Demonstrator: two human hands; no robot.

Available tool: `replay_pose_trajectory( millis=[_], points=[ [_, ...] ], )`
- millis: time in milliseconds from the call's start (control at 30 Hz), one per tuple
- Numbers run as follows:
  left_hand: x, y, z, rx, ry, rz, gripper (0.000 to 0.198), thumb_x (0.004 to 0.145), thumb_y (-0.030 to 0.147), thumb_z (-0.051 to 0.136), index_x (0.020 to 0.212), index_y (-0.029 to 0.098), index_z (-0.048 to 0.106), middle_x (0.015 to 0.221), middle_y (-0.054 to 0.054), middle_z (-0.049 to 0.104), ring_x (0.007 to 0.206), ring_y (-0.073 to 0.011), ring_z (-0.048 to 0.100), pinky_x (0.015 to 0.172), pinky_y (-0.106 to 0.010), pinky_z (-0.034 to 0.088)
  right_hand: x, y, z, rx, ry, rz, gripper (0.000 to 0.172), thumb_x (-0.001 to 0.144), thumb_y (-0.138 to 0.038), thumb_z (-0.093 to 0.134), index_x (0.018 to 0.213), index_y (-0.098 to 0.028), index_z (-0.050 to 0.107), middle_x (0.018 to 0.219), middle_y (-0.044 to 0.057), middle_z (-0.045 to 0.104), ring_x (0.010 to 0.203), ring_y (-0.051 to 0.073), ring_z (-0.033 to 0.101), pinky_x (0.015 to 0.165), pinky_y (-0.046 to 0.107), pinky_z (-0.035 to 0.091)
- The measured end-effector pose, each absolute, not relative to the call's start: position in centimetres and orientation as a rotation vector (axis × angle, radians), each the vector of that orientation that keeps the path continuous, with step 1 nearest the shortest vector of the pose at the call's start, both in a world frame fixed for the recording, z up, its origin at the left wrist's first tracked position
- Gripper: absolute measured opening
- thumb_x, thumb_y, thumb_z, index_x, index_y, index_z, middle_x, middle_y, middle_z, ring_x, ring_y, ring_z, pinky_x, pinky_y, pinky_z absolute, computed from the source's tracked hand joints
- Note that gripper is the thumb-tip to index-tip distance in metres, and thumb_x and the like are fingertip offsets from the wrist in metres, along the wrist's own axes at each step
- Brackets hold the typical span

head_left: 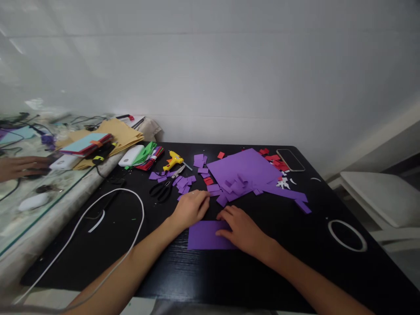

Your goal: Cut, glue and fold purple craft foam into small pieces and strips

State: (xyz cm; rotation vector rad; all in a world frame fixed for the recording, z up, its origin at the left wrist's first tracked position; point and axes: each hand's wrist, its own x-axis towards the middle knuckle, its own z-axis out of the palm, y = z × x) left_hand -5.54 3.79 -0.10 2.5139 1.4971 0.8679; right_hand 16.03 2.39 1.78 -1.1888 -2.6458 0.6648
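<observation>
A purple paper rectangle lies flat on the black table near me. My right hand rests on its right end, fingers curled down against the sheet. My left hand sits just above its top edge, fingers bent together beside small purple paper pieces; what they pinch, if anything, is hidden. A large purple sheet lies behind with cut strips on it.
Black scissors and a yellow glue gun lie left of the scraps. Red scraps and a phone sit at the back right. A white cable loops on the left. Another person's hand is at the far left.
</observation>
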Motion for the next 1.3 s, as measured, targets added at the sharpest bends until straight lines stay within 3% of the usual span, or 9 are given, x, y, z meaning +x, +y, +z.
replay_pose_trajectory(
  millis=[233, 467, 667, 833, 1100, 1300],
  points=[
    [-5.4, 3.2, 0.4, 2.472, 1.385, 0.846, 0.016, 0.096, 0.019, 0.050, 0.104, 0.018, 0.065, 0.087, -0.005, 0.069, 0.081, -0.0179, 0.064, 0.073, -0.030, 0.048, 16.5, 2.7, 0.9, -1.290, -2.479, 0.718, 0.020, 0.083, -0.024, 0.081, 0.098, -0.017, 0.070, 0.101, 0.007, 0.069, 0.099, 0.026, 0.061, 0.090, 0.040, 0.050],
    [-5.4, 3.3, 1.4, 2.615, 1.255, 0.524, 0.015, 0.097, 0.028, 0.054, 0.103, 0.018, 0.065, 0.100, -0.008, 0.065, 0.095, -0.0235, 0.060, 0.088, -0.039, 0.048, 17.1, 3.4, -0.9, -1.173, -2.360, 0.642, 0.004, 0.091, -0.015, 0.070, 0.093, -0.018, 0.071, 0.097, 0.007, 0.068, 0.098, 0.025, 0.060, 0.092, 0.042, 0.050],
    [-5.7, 3.3, 0.9, 2.585, 1.274, 0.471, 0.035, 0.094, 0.040, 0.061, 0.120, 0.017, 0.060, 0.117, -0.013, 0.060, 0.109, -0.0295, 0.057, 0.097, -0.045, 0.047, 16.9, 3.8, -2.1, -1.054, -2.287, 0.507, 0.011, 0.094, -0.011, 0.062, 0.098, -0.018, 0.069, 0.097, 0.007, 0.068, 0.096, 0.025, 0.060, 0.089, 0.045, 0.050],
    [-5.6, 3.5, 0.6, 2.545, 1.263, 0.518, 0.045, 0.089, 0.047, 0.067, 0.122, 0.017, 0.060, 0.121, -0.014, 0.057, 0.113, -0.0314, 0.055, 0.099, -0.047, 0.045, 16.8, 3.8, -2.2, -0.986, -2.243, 0.527, 0.016, 0.089, -0.015, 0.069, 0.104, -0.018, 0.067, 0.109, 0.009, 0.067, 0.106, 0.026, 0.061, 0.096, 0.046, 0.049],
    [-5.8, 3.8, 0.5, 2.503, 1.309, 0.551, 0.039, 0.082, 0.046, 0.074, 0.103, 0.017, 0.058, 0.106, -0.010, 0.059, 0.101, -0.0284, 0.053, 0.091, -0.044, 0.044, 17.0, 3.6, -1.5, -0.962, -2.307, 0.555, 0.040, 0.079, -0.030, 0.078, 0.116, -0.019, 0.066, 0.123, 0.012, 0.065, 0.116, 0.030, 0.058, 0.104, 0.050, 0.044],
    [-5.9, 3.9, 0.3, 2.353, 1.277, 0.722, 0.007, 0.094, 0.025, 0.058, 0.094, 0.019, 0.060, 0.090, -0.004, 0.066, 0.084, -0.0203, 0.057, 0.081, -0.035, 0.043, 17.1, 3.5, -1.3, -1.031, -2.339, 0.557, 0.066, 0.072, -0.034, 0.085, 0.131, -0.021, 0.058, 0.134, 0.014, 0.058, 0.124, 0.033, 0.054, 0.106, 0.052, 0.043]
  ],
)
